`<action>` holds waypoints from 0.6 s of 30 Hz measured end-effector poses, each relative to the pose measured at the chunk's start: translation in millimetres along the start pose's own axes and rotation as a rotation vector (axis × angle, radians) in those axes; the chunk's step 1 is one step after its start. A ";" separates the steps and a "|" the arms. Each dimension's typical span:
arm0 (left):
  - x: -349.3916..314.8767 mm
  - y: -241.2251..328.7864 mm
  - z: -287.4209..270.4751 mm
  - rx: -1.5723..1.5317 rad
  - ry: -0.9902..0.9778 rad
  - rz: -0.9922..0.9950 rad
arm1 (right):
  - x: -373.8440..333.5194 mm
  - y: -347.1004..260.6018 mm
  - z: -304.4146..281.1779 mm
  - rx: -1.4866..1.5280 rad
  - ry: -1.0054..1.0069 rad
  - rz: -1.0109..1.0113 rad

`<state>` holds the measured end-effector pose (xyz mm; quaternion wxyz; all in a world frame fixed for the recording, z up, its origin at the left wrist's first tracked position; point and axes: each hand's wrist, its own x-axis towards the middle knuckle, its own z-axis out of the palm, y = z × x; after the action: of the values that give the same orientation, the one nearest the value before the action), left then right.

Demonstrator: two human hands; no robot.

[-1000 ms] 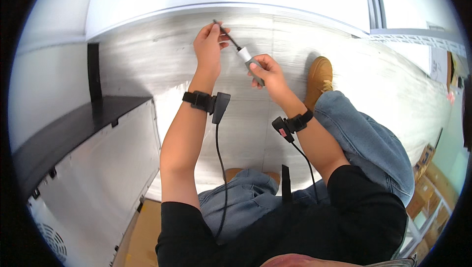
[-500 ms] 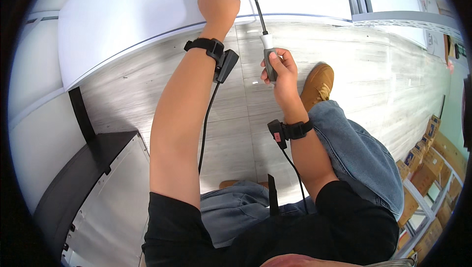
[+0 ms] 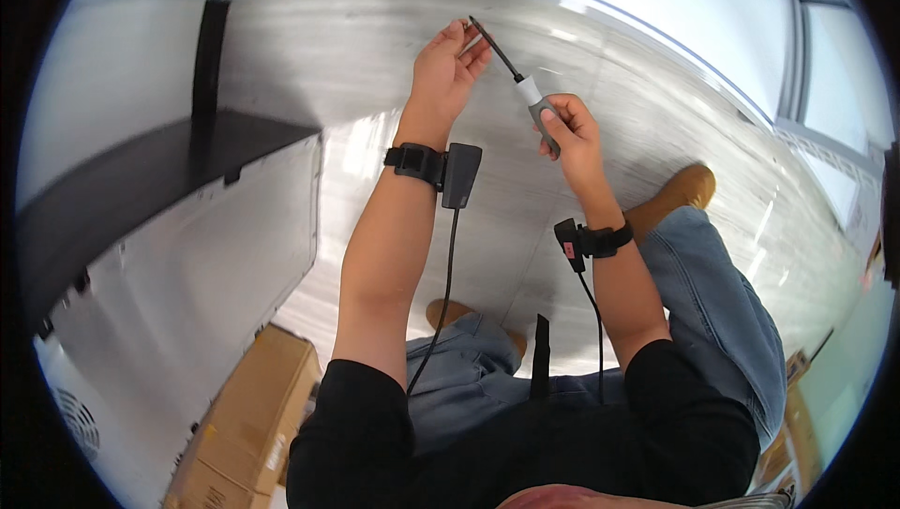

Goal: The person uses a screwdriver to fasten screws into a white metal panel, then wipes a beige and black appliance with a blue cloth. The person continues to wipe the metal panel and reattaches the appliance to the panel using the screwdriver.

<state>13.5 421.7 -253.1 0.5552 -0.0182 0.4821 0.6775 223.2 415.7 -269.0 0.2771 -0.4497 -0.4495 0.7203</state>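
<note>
Near the upper centre of the frame, our right hand grasps the screwdriver by its grey handle; we cannot tell whether our left hand, half-curled by the tip, pinches anything; we expect a light, stiff tool, best held by that thick handle

Lt gry streaked floor w/ brn shoes

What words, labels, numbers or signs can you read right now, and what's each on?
None I can quote.
Red label on the black device at the right wrist: marks too small to read.
Cardboard box, lower left: printing too blurred to read reliably.
Screwdriver in the right hand: no lettering visible.
</note>
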 end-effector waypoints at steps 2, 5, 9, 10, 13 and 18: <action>-20.0 11.5 -27.9 -0.037 0.064 0.009 | -2.5 4.5 18.0 -0.064 -0.077 -0.005; -43.3 26.7 -61.7 -0.090 0.150 0.056 | -5.7 9.0 38.1 -0.141 -0.186 -0.003; -67.6 41.8 -94.2 -0.154 0.225 0.088 | -13.8 3.1 61.5 -0.234 -0.275 0.033; -72.5 42.9 -102.1 -0.179 0.233 0.093 | -15.8 1.3 65.5 -0.274 -0.295 0.031; -85.5 47.0 -120.4 -0.226 0.262 0.103 | -19.2 -3.6 75.9 -0.373 -0.334 0.008; -104.1 48.0 -142.5 -0.192 0.318 0.128 | -20.5 -4.0 86.3 -0.535 -0.384 -0.081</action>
<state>-56.3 253.1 -240.6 0.4234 -0.1473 0.4970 0.7430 154.8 366.6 -240.7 0.0878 -0.3442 -0.6844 0.6367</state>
